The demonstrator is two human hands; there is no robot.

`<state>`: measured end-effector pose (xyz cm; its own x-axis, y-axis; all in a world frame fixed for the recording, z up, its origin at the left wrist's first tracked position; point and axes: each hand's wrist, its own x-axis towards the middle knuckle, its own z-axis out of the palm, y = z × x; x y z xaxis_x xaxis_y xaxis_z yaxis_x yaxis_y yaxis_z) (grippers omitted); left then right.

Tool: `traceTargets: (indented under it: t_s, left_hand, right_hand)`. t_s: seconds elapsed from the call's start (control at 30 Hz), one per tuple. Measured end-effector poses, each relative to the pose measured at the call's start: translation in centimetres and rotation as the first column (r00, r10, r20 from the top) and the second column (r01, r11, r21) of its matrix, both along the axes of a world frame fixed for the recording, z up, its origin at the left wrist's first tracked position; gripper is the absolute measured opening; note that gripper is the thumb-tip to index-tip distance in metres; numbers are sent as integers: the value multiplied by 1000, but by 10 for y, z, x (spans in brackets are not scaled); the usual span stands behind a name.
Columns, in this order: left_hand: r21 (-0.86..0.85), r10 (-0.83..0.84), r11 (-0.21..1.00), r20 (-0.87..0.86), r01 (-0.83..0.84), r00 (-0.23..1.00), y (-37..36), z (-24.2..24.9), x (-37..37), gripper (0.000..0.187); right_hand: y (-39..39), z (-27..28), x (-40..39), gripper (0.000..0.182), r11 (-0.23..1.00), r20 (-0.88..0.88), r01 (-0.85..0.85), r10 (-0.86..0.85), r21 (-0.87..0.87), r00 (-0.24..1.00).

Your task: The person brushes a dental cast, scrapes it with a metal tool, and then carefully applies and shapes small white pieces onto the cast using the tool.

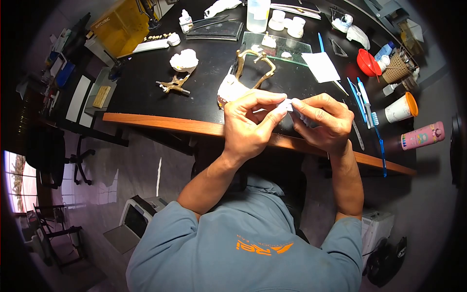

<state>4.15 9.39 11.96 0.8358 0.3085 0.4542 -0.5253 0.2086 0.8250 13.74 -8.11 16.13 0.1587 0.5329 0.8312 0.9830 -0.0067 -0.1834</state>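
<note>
Above the table's front edge, my left hand (243,124) pinches a small white piece (289,105) between thumb and fingertips. The fingers of my right hand (327,121) close on the other side of the same piece, and more crumpled white material shows under them. What the piece is made of cannot be made out. Just beyond my left hand stands a brass-coloured dental articulator (270,73) with a white plaster cast (230,91), partly hidden by the hand. Farther left, a second articulator (172,87) carries another plaster cast (184,61).
A glass slab (296,47) bears a small white model (268,41). White paper (321,68), a red bowl (368,62), a toothbrush (374,118), an orange-rimmed cup (402,107) and a pink bottle (422,136) stand or lie at right. A clear bottle (258,17) stands behind.
</note>
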Motion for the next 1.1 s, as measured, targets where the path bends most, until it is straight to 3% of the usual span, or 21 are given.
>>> traceTargets:
  t_s: [0.23, 0.37, 0.47, 0.53, 0.67, 0.8, 0.97, 1.1]
  left_hand:
    - [-52, -179, 983, -72, 176, 981, 9, 8, 2, 31]
    - [137, -212, 963, -149, 232, 966, 23, 27, 0, 46]
    - [178, -265, 937, -201, 301, 943, 34, 38, 5, 47]
    - [333, -265, 875, -276, 350, 924, 46, 51, 12, 50]
    - [461, -308, 758, -371, 461, 876, 70, 82, 42, 51]
    - [268, -521, 700, -442, 662, 730, 102, 88, 93, 47]
    - [267, -491, 748, -395, 608, 777, 111, 87, 115, 41]
    - [311, -406, 804, -337, 507, 850, 105, 80, 106, 31]
  right_hand:
    - [-4, 6, 0, 33, 1000, -202, -12, 6, -28, 979]
    - [-11, 8, 6, 28, 997, -397, -65, 45, -37, 917]
    - [-12, 10, 11, 27, 995, -482, -87, 49, -57, 875]
    - [-9, 14, 14, 27, 991, -524, -107, 48, -82, 850]
    - [1, 33, 36, 25, 982, -257, -62, 15, -179, 966]
    - [20, 51, 54, 26, 991, -161, -11, -12, -137, 987]
    - [32, 44, 71, 37, 990, 139, 115, -103, -80, 985]
    - [37, 34, 64, 40, 989, 248, 140, -122, -57, 961]
